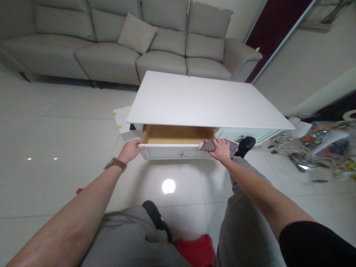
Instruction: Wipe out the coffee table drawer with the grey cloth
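In front of me a white coffee table (pixel 205 100) has its left drawer (pixel 167 152) pulled out, with a bare wooden inside and a small knob on the front. My left hand (pixel 132 150) grips the drawer's left front corner, thumb over the top edge. At the drawer's right end, my right hand (pixel 221 149) is closed around a grey-brown cloth (pixel 207 145), which it presses against the front panel's top edge. Part of the cloth sticks out on both sides of that hand.
A grey sofa (pixel 111 55) with a cushion (pixel 137 33) stands behind the table. Cables and clutter (pixel 314 144) lie on the floor at the right. Something red (pixel 196 250) is between my legs. A white board (pixel 122 118) lies by the table's left end.
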`<act>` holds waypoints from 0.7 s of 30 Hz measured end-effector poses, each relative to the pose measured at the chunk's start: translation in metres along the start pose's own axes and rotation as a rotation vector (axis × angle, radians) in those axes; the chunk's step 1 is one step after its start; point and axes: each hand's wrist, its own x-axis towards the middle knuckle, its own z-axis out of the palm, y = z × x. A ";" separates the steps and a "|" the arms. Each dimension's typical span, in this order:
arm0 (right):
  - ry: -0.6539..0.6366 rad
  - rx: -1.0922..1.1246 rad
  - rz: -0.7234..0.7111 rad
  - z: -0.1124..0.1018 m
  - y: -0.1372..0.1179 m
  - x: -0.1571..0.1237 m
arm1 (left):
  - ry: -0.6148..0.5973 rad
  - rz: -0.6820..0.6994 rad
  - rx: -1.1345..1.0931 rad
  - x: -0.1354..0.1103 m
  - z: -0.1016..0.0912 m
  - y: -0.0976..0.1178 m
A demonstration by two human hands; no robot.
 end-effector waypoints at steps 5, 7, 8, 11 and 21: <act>0.005 -0.033 -0.008 0.002 0.002 0.000 | 0.014 0.005 -0.024 0.003 0.004 -0.007; 0.006 -0.041 -0.008 0.001 0.001 0.000 | 0.023 0.014 -0.045 0.004 0.006 -0.010; 0.005 -0.044 -0.009 0.001 0.001 0.000 | 0.026 0.019 -0.058 0.005 0.007 -0.011; 0.004 -0.049 -0.005 0.001 0.001 0.000 | 0.027 0.011 -0.081 0.005 0.008 -0.012; -0.007 -0.076 -0.002 0.002 -0.002 -0.001 | -0.068 -0.199 0.043 -0.002 0.002 -0.003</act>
